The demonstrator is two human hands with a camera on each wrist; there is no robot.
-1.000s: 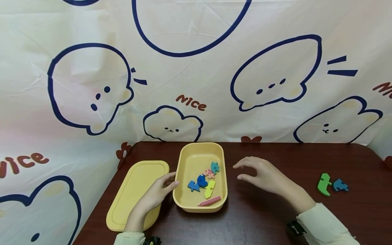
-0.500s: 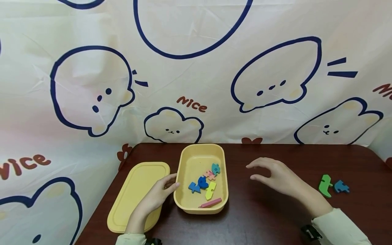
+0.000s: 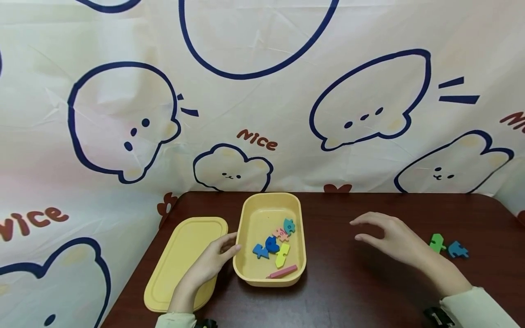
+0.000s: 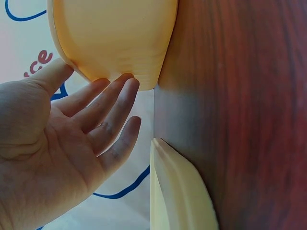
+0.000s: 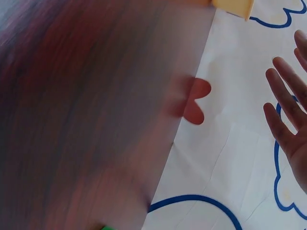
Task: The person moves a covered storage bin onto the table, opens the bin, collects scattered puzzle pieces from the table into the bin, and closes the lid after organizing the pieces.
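My left hand (image 3: 208, 260) holds the near left side of a yellow plastic box (image 3: 268, 281), thumb at the rim and fingertips against the outer wall (image 4: 110, 43). Inside the box lie several puzzle pieces: teal (image 3: 289, 226), pink (image 3: 280, 234), dark blue (image 3: 271, 244), light blue (image 3: 260, 250) and yellow (image 3: 282, 255). A pink crayon-like stick (image 3: 283, 272) rests at the box's near end. With relaxed fingers, my right hand (image 3: 395, 239) hovers over the table holding nothing. Beyond its wrist lie a green puzzle piece (image 3: 437, 243), partly hidden by the arm, and a blue one (image 3: 458, 249).
A flat yellow lid (image 3: 172, 269) lies on the dark wooden table (image 3: 340, 291) to the left of the box, partly under my left forearm. Behind the table hangs a white cloth (image 3: 295, 109) printed with cartoon figures.
My right hand has moved right, away from the box and towards the green and blue puzzle pieces, its arm now covering part of the green one. My left hand has stayed on the box.
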